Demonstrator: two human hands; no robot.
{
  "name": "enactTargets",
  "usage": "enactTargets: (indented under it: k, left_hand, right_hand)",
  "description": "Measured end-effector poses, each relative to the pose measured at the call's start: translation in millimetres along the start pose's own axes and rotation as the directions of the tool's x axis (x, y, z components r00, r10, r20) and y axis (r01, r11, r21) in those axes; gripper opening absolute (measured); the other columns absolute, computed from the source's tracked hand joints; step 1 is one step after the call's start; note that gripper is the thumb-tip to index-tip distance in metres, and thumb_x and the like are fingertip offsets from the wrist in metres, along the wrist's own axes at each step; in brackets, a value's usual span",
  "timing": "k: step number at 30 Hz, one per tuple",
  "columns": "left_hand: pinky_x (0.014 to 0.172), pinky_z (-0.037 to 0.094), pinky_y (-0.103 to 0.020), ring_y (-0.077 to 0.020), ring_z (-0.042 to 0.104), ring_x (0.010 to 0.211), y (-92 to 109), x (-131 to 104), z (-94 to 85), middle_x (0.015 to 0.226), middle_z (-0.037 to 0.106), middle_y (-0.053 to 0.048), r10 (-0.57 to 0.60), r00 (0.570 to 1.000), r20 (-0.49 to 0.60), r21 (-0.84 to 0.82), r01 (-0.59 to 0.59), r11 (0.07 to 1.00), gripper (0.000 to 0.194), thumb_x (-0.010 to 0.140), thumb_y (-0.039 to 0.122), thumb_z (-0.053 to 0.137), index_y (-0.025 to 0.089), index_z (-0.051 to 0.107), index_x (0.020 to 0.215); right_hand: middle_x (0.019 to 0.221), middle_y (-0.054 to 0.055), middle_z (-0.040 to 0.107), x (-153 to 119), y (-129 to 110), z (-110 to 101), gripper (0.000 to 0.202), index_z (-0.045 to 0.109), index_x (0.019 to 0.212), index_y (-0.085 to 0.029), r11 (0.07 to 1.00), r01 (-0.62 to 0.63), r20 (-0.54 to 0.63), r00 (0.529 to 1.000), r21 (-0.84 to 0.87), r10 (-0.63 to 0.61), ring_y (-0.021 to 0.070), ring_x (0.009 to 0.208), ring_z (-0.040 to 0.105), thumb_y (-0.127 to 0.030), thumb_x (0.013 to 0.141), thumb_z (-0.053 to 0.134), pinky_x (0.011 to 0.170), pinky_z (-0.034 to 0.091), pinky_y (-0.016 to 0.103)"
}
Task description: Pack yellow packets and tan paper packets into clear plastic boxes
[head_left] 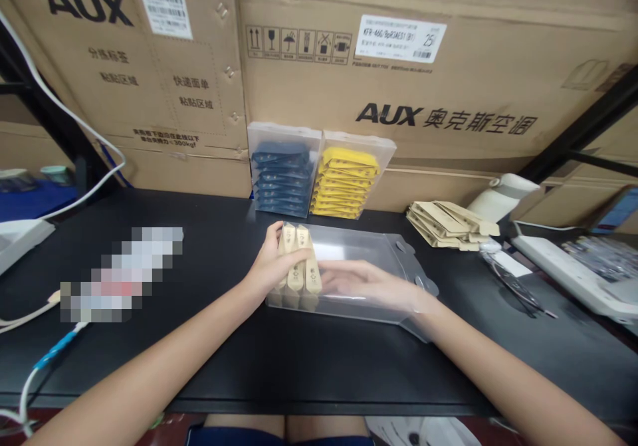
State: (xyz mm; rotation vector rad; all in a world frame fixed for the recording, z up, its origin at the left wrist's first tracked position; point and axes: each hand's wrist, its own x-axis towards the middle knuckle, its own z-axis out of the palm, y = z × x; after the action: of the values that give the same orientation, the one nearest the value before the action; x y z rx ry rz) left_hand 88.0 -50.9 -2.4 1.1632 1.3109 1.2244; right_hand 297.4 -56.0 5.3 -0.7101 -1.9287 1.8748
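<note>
A clear plastic box (359, 308) lies on its side on the black table, its open flapped end to the right. Several beige paper packets (294, 270) stand in a row in its left end. My left hand (272, 260) wraps around that end, thumb lying across the packets. Through the open end reaches my right hand (356, 278), slightly blurred inside the box. Its fingers are stretched towards the packets and hold nothing that I can make out; whether the fingertips touch the last packet I cannot tell.
Behind stand a clear box of blue packets (282, 180) and one of yellow packets (346, 180), against large cartons (309, 94). Loose beige packets (443, 223) are piled at right, near a white bottle (503, 197) and a dark cable (513, 280). A pixelated object (122, 276) lies left.
</note>
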Motion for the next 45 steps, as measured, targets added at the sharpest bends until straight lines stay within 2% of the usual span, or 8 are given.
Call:
enactTargets:
  k: [21,27,32,37,39,41,42,45]
  left_hand:
    - [0.097,0.042,-0.034,-0.0248,0.053,0.114,6.1,-2.5,-0.2,0.128,0.049,-0.015,-0.021,0.999,0.039,-0.019,0.022,1.000,0.089,0.056,0.018,0.081,0.016,0.032,0.131]
    - [0.096,0.043,-0.034,-0.0238,0.054,0.113,6.1,7.4,-13.2,0.129,0.049,-0.014,-0.041,0.999,-0.025,0.002,0.041,0.999,0.089,0.056,0.020,0.082,0.017,0.034,0.131]
    - [0.094,0.045,-0.036,-0.0247,0.057,0.110,0.5,18.4,-25.2,0.127,0.052,-0.015,-0.033,0.997,-0.074,0.023,0.035,0.999,0.091,0.054,0.023,0.084,0.017,0.035,0.130]
    - [0.095,0.045,-0.037,-0.0251,0.056,0.111,0.7,20.0,-28.8,0.130,0.049,-0.014,-0.049,0.995,-0.084,0.014,0.051,0.999,0.094,0.052,0.025,0.085,0.019,0.035,0.131]
    - [0.094,0.045,-0.037,-0.0251,0.056,0.111,1.4,19.6,-28.9,0.130,0.049,-0.014,-0.045,0.996,-0.080,0.007,0.045,0.999,0.094,0.052,0.025,0.085,0.018,0.035,0.131]
    - [0.094,0.045,-0.037,-0.0251,0.057,0.110,1.6,19.6,-28.9,0.128,0.050,-0.015,-0.040,0.995,-0.087,0.003,0.040,0.999,0.093,0.051,0.025,0.085,0.018,0.036,0.131]
    - [0.094,0.045,-0.037,-0.0251,0.057,0.110,1.6,19.6,-28.8,0.127,0.051,-0.015,-0.040,0.995,-0.091,0.003,0.040,0.999,0.093,0.051,0.025,0.085,0.018,0.036,0.130]
    - [0.095,0.044,-0.037,-0.0250,0.056,0.110,1.7,19.5,-28.5,0.126,0.052,-0.015,-0.042,0.995,-0.092,0.004,0.043,0.999,0.093,0.051,0.024,0.085,0.018,0.036,0.130]
  right_hand:
    - [0.116,0.011,0.064,0.4,1.5,-5.4,0.050,0.049,0.131,-0.019,0.993,-0.096,-0.066,0.993,0.062,0.100,0.0197,0.104,0.062,-0.033,0.084,0.061,0.094,0.047,0.040]
    - [0.107,0.011,0.068,-11.8,15.4,-48.5,0.038,0.063,0.113,-0.016,0.991,-0.057,-0.361,0.927,0.122,0.098,0.0194,0.096,0.065,-0.030,0.077,0.068,0.093,0.049,0.038]
    - [0.085,0.008,0.071,-32.9,30.7,-104.1,0.029,0.070,0.087,-0.014,0.995,0.033,-0.702,0.711,0.092,0.042,0.0156,0.076,0.067,-0.030,0.065,0.076,0.077,0.055,0.028]
    - [0.066,0.002,0.062,-59.6,32.5,-143.8,0.018,0.066,0.079,-0.017,0.970,0.088,-0.931,0.273,-0.226,-0.242,0.0123,0.055,0.059,-0.033,0.070,0.066,0.060,0.056,0.031]
    - [0.066,0.003,0.061,-71.0,30.3,-153.3,0.019,0.065,0.080,-0.017,0.911,-0.059,-0.913,0.046,-0.409,-0.406,0.0166,0.058,0.060,-0.033,0.074,0.058,0.063,0.055,0.037]
    - [0.078,0.008,0.065,-81.7,31.0,-161.3,0.021,0.065,0.085,-0.017,0.752,-0.335,-0.789,-0.040,-0.567,-0.613,0.0226,0.076,0.063,-0.032,0.074,0.054,0.076,0.052,0.043]
    - [0.088,0.010,0.066,-86.2,33.1,-165.2,0.024,0.065,0.089,-0.017,0.628,-0.465,-0.711,0.005,-0.624,-0.703,0.0255,0.087,0.062,-0.031,0.074,0.053,0.084,0.049,0.046]
    - [0.108,0.018,0.061,-94.2,45.7,-176.0,0.037,0.062,0.101,-0.012,0.294,-0.694,-0.625,0.282,-0.657,-0.728,0.0333,0.105,0.055,-0.034,0.071,0.056,0.093,0.041,0.050]
